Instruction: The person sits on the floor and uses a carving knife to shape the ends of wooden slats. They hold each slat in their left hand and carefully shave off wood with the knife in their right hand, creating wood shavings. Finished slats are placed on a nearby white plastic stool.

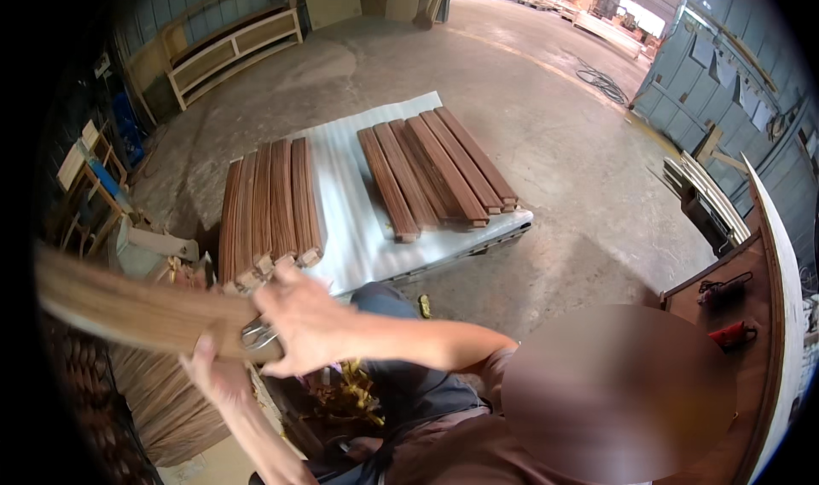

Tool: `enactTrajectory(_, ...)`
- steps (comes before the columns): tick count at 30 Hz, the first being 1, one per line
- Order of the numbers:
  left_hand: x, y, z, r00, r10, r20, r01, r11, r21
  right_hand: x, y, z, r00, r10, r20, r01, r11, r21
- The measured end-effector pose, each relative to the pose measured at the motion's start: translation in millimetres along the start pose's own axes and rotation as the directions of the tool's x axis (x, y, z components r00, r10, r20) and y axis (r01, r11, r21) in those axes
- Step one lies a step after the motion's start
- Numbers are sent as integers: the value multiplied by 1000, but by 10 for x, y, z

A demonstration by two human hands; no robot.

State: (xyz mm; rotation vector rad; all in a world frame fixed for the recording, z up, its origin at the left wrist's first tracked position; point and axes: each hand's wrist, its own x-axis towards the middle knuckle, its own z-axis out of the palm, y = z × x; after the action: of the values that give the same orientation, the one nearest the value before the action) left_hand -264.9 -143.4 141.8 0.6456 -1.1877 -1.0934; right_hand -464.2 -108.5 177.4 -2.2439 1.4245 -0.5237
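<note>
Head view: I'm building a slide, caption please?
Left hand and right hand on a wooden plank; more planks on white sheeting.

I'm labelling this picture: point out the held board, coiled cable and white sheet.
Held board [145, 311]: head view, middle of its length.
Coiled cable [602, 81]: head view, its loops.
White sheet [343, 216]: head view, bare strip.

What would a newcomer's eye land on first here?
Probably the raised wooden board at the left, with the left hand at its lower edge and the right hand at its right end, by a shiny metal item. Next, the pale sheet mid-picture, bearing a left row and a right row of brown wooden pieces.
</note>
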Motion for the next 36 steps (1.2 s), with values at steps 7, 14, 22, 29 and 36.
enactTrajectory(7,134,-573,731,943,-228,242,134,927,351,-774,1652,285,771,86,-631,-136,990,-31)
enactTrajectory(14,-655,-1441,-532,938,-345,23,323,896,304,-1618,2945,1003,493,505,-708,-645,758,91)
enactTrajectory(22,-2209,-1632,-1705,651,-611,-451,757,567,324,-1937,3931,1539,238,819,-522,-928,350,126)
enactTrajectory(29,-2051,-1713,-1394,566,-640,-520,816,525,243,-1499,4864,1520,225,780,-584,-942,327,75)
enactTrajectory(36,-1893,-1968,-1295,694,-653,-302,661,411,628,-1178,5143,1189,277,762,-585,-930,367,37)
